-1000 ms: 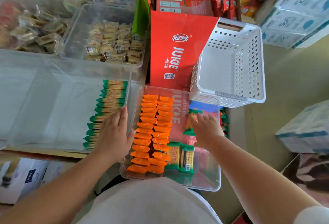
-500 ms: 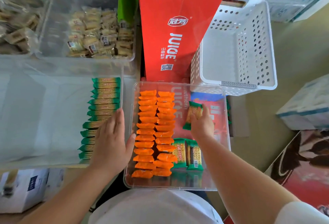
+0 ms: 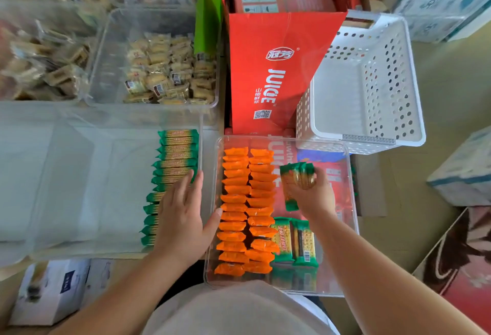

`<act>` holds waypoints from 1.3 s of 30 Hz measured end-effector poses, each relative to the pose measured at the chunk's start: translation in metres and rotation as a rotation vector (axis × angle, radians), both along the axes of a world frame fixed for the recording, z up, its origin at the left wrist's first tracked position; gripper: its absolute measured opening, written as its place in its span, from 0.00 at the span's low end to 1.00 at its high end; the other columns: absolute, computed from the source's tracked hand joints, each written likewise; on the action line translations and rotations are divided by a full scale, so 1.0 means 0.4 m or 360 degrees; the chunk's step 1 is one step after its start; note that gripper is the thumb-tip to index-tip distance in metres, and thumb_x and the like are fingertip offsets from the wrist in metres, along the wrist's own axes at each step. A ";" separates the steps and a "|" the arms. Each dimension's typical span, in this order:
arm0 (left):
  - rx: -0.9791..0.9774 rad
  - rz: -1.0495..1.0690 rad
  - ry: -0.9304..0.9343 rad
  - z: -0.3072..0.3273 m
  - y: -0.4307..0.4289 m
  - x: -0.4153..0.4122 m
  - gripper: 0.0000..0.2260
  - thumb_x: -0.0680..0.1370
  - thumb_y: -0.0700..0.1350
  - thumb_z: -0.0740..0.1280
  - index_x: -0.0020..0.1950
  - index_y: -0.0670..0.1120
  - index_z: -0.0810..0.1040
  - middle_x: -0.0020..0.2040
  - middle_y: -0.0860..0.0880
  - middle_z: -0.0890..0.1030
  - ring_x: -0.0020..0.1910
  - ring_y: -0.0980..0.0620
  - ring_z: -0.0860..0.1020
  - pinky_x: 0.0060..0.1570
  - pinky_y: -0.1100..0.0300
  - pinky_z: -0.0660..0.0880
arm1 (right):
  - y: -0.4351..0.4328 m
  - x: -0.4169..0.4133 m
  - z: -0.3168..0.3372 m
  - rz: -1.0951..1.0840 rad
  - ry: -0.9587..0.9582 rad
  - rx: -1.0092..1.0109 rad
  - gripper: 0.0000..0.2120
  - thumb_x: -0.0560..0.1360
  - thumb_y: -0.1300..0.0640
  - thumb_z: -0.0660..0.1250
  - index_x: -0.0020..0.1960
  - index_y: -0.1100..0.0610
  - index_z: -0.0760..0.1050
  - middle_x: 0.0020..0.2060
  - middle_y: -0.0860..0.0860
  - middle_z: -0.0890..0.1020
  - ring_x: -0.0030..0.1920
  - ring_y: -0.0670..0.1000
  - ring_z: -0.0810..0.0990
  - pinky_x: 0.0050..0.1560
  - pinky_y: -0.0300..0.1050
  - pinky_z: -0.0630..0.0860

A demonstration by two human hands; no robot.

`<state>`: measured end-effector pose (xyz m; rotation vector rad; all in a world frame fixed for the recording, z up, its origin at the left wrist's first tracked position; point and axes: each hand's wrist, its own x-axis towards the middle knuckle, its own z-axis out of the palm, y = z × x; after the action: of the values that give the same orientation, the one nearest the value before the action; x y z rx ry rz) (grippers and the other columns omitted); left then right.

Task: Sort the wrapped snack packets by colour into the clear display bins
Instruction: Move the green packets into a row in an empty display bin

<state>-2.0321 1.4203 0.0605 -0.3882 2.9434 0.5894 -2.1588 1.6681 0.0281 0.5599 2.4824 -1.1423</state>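
The left hand point(image 3: 183, 217) lies palm down with its fingers straight and close together, resting on the near half of the row of green packets point(image 3: 175, 154) that stands along the right wall of the left clear bin point(image 3: 79, 188). Its thumb spreads rightward, the tip reaching the left wall of the right clear bin point(image 3: 351, 201); whether it touches that wall cannot be told. The right hand point(image 3: 316, 199) is inside the right bin, fingers curled round a small bunch of green packets point(image 3: 292, 188) held tilted above the floor (blur hides how many).

Two columns of orange packets point(image 3: 247, 209) fill the right bin's left side, running from far wall to near wall. Two more green packets point(image 3: 295, 241) lie flat just beside them, near the wrist. Bare floor shows right of the hand and toward the far wall. In the left bin, bare floor stretches left of the green row. A white perforated basket point(image 3: 372, 82) overhangs the right bin's far right corner.
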 end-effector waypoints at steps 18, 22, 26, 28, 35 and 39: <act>0.1015 0.0769 -0.0290 -0.047 -0.298 0.025 0.08 0.76 0.51 0.73 0.54 0.52 0.85 0.49 0.54 0.84 0.49 0.53 0.81 0.52 0.56 0.78 | -0.600 0.033 0.226 0.1730 0.0528 0.0407 0.36 0.68 0.49 0.75 0.73 0.48 0.64 0.60 0.53 0.74 0.61 0.58 0.74 0.58 0.52 0.75; 0.1093 0.0818 -0.0363 -0.062 -0.311 0.021 0.14 0.75 0.54 0.74 0.58 0.52 0.78 0.48 0.55 0.83 0.47 0.53 0.81 0.48 0.56 0.77 | -0.633 0.033 0.176 0.2045 0.0494 0.0955 0.31 0.71 0.49 0.71 0.71 0.49 0.64 0.62 0.51 0.75 0.64 0.57 0.73 0.64 0.55 0.68; 0.1168 0.0787 -0.0265 -0.061 -0.314 0.016 0.27 0.75 0.53 0.73 0.71 0.55 0.66 0.57 0.54 0.77 0.46 0.57 0.80 0.43 0.61 0.74 | -0.614 0.045 0.141 0.2167 0.0426 0.1167 0.29 0.74 0.44 0.69 0.70 0.51 0.64 0.64 0.50 0.77 0.70 0.57 0.68 0.74 0.62 0.52; 0.1278 0.0636 -0.0181 -0.053 -0.310 0.002 0.26 0.78 0.55 0.69 0.74 0.57 0.64 0.62 0.56 0.75 0.51 0.56 0.81 0.47 0.61 0.76 | -0.603 0.042 0.138 0.2243 0.0447 0.1165 0.31 0.77 0.36 0.62 0.75 0.50 0.62 0.69 0.49 0.75 0.76 0.57 0.61 0.76 0.67 0.43; 0.0904 0.0474 -0.0173 -0.068 -0.290 -0.054 0.18 0.83 0.54 0.62 0.73 0.58 0.68 0.66 0.50 0.75 0.56 0.55 0.76 0.54 0.60 0.75 | -0.528 0.037 0.174 0.2216 0.0479 0.1018 0.32 0.79 0.32 0.52 0.79 0.44 0.56 0.77 0.43 0.64 0.80 0.55 0.48 0.76 0.68 0.39; 0.0654 0.0482 -0.0166 -0.067 -0.276 -0.046 0.18 0.82 0.54 0.63 0.72 0.58 0.69 0.54 0.50 0.71 0.50 0.52 0.76 0.52 0.58 0.76 | -0.375 0.036 0.193 0.1405 0.0967 0.0592 0.21 0.78 0.40 0.60 0.67 0.49 0.75 0.62 0.48 0.78 0.64 0.54 0.72 0.64 0.53 0.68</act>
<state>-2.0505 1.3101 0.0339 -0.7891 2.5871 1.1427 -2.1446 1.5182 0.1053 -0.8783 2.9088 -0.5218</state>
